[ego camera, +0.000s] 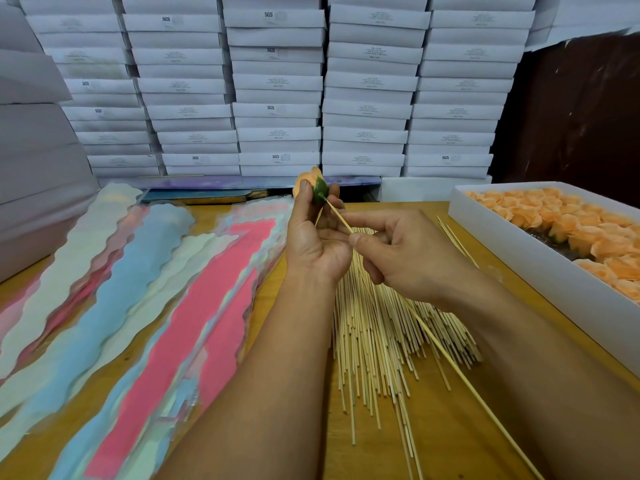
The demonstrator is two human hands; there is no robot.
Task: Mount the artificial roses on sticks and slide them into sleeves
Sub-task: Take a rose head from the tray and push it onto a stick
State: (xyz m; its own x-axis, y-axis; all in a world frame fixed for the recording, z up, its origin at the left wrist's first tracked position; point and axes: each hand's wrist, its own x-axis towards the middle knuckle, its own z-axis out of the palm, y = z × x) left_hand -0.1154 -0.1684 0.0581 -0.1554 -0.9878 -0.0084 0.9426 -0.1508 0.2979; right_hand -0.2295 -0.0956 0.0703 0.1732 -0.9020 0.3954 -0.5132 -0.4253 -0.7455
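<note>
My left hand [317,237] grips an orange rose [310,178] by its green base [320,192], lifted above the table. My right hand [398,251] pinches a long thin wooden stick [450,362] between thumb and forefinger. The stick's tip touches the green base; its far end runs down to the lower right. A heap of loose sticks [377,334] lies on the table under both hands. Coloured wavy-edged sleeves [166,299] in pink, blue and cream are fanned out on the left.
A white tray [540,265] filled with several orange roses [561,220] stands on the right. Stacks of white boxes [277,84] form a wall behind the wooden table [450,427]. More boxes rise at the far left.
</note>
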